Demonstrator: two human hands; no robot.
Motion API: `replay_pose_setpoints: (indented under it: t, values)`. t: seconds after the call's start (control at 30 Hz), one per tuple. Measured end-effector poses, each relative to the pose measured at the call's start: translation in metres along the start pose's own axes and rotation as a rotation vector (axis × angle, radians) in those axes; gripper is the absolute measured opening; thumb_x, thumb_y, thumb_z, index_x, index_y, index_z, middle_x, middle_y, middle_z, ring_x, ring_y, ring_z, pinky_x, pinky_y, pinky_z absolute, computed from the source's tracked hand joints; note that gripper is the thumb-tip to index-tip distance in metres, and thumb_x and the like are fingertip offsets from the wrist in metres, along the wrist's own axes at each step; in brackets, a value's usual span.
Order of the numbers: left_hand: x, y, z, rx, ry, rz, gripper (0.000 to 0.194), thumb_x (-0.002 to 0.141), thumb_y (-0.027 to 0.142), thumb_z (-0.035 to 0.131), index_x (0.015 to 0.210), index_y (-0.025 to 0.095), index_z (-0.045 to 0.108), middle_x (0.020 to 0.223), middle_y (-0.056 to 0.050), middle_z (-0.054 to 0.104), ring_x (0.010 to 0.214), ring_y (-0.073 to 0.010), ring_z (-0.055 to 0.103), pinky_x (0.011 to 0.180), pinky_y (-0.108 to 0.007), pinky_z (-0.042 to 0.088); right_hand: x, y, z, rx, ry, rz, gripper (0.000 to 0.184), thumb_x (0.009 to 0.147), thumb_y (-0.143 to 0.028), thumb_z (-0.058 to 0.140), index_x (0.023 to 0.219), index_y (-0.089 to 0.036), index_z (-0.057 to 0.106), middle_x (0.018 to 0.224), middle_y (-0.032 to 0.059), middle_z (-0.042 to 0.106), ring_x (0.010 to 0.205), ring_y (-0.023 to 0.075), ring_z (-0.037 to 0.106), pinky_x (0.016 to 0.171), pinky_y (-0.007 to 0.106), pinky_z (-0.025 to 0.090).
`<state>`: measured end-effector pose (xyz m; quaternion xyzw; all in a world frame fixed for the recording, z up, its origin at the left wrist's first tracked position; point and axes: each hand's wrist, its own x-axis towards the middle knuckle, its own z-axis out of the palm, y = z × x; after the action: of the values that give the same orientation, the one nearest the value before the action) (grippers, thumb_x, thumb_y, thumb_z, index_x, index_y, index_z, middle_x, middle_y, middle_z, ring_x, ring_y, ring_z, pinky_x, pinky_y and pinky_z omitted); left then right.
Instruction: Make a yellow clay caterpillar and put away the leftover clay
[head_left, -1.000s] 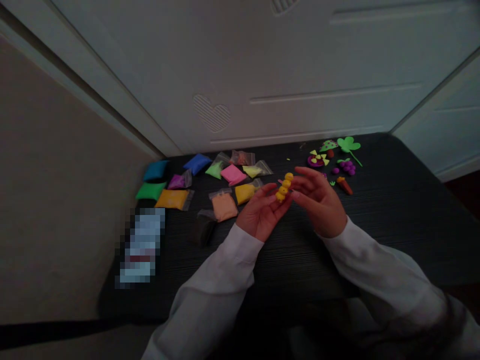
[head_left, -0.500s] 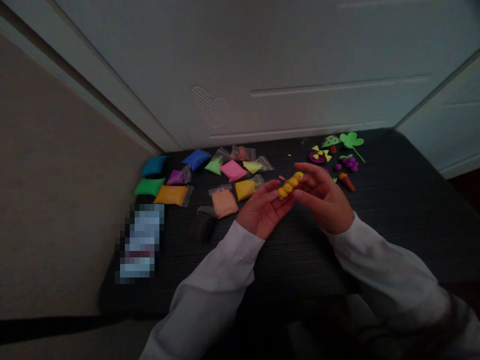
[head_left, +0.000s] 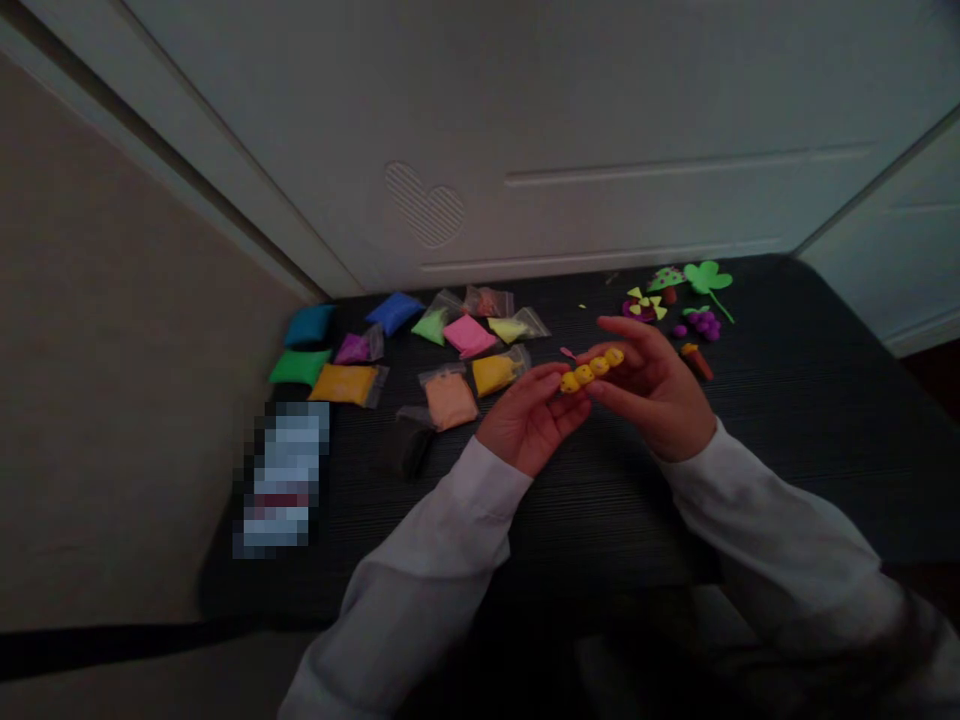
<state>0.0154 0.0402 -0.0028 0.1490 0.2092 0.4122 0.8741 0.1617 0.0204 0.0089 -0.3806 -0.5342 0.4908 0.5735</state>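
Note:
Between my two hands, raised over the dark table, is a row of joined yellow clay balls (head_left: 592, 371) with small dark marks, like a caterpillar. My left hand (head_left: 531, 420) pinches its left end between thumb and fingers. At the lower side of the row rests the thumb of my right hand (head_left: 660, 390), with other fingers behind it and the index finger raised. A small pink tool (head_left: 568, 352) lies on the table just behind the hands.
Several clay bags spread leftward, including a peach bag (head_left: 450, 398), a yellow bag (head_left: 499, 372) and a black bag (head_left: 409, 440). Clay pieces sit at the right: a green clover shape (head_left: 707, 277), purple balls (head_left: 705, 324) and a brown cone (head_left: 697, 362). A blurred-out object (head_left: 289, 480) lies front left.
The yellow row has tilted flatter, and its far end has swung right and slightly down. Both hands have shifted a little to the right.

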Motion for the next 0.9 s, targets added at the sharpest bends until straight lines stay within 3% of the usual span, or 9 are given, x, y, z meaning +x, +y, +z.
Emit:
replay_pose_setpoints:
  t: [0.27, 0.43, 0.57, 0.9]
  values:
    - [-0.0014, 0.0003, 0.0004, 0.056, -0.037, 0.02, 0.013, 0.074, 0.015, 0.06, 0.085, 0.013, 0.065, 0.081, -0.004, 0.069, 0.073, -0.0115, 0.065, 0.071, -0.023, 0.054, 0.0001, -0.0041, -0.0014, -0.057, 0.016, -0.041, 0.054, 0.067, -0.009, 0.067, 0.114, -0.029, 0.048, 0.091, -0.0022, 0.061, 0.086, 0.0097, 0.058, 0.083, 0.024, 0.048]
    - [0.0006, -0.0017, 0.0016, 0.276, -0.072, 0.221, 0.028, 0.063, 0.007, 0.069, 0.088, 0.02, 0.066, 0.086, 0.001, 0.07, 0.078, -0.0101, 0.065, 0.076, -0.021, 0.052, 0.0007, -0.0055, -0.0014, -0.057, 0.049, -0.06, 0.052, 0.068, -0.007, 0.065, 0.113, -0.03, 0.049, 0.091, -0.0026, 0.06, 0.085, 0.0093, 0.059, 0.079, 0.022, 0.05]
    - [0.0043, -0.0052, -0.003, 0.465, -0.078, 0.391, 0.028, 0.063, 0.008, 0.07, 0.086, 0.023, 0.067, 0.086, 0.003, 0.07, 0.082, -0.0088, 0.064, 0.079, -0.021, 0.051, -0.0007, -0.0064, -0.0006, -0.081, 0.049, -0.055, 0.053, 0.068, -0.007, 0.065, 0.112, -0.03, 0.049, 0.09, -0.0024, 0.059, 0.085, 0.0097, 0.058, 0.079, 0.022, 0.05]
    - [0.0049, -0.0057, -0.0051, 0.555, -0.041, 0.461, 0.025, 0.064, 0.011, 0.069, 0.086, 0.024, 0.067, 0.087, 0.004, 0.07, 0.082, -0.0095, 0.064, 0.079, -0.024, 0.052, 0.0006, -0.0061, -0.0029, -0.086, 0.011, -0.05, 0.052, 0.069, -0.009, 0.065, 0.113, -0.031, 0.047, 0.091, -0.0024, 0.061, 0.085, 0.0101, 0.059, 0.08, 0.024, 0.05]
